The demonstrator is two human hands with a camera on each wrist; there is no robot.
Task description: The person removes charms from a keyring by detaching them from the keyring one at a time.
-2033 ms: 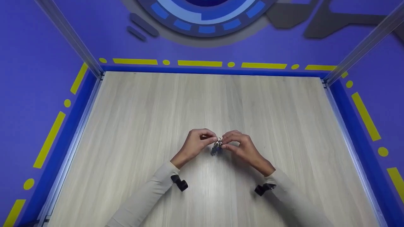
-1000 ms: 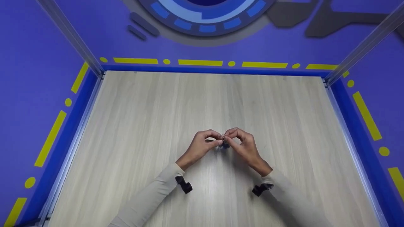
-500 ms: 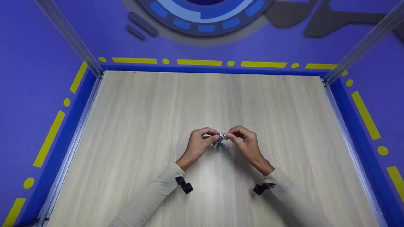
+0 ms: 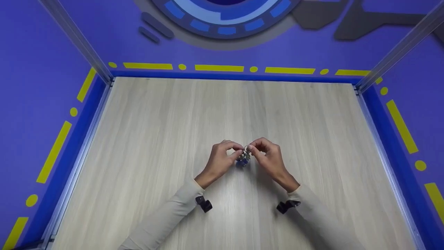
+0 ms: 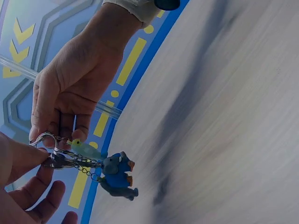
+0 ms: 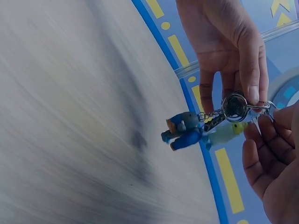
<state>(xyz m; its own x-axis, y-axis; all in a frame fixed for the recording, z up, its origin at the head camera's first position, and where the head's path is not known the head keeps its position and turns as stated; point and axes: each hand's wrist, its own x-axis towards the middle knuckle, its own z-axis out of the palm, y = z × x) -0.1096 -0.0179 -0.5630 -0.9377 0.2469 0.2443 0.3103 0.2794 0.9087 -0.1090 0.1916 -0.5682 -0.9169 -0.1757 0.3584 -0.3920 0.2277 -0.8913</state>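
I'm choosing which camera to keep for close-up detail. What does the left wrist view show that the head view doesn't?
Only the left wrist view resolves the key ring, the chain, a blue elephant charm and a pale green charm. Only the head view shows the whole wooden table, both sleeves and the purple walls. Both show the left hand and right hand pinching the keychain above the table.

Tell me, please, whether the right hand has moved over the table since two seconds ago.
Yes, slightly. The right hand has drifted toward the far blue wall edge, keeping its grip on the keyring with the left hand above the table.
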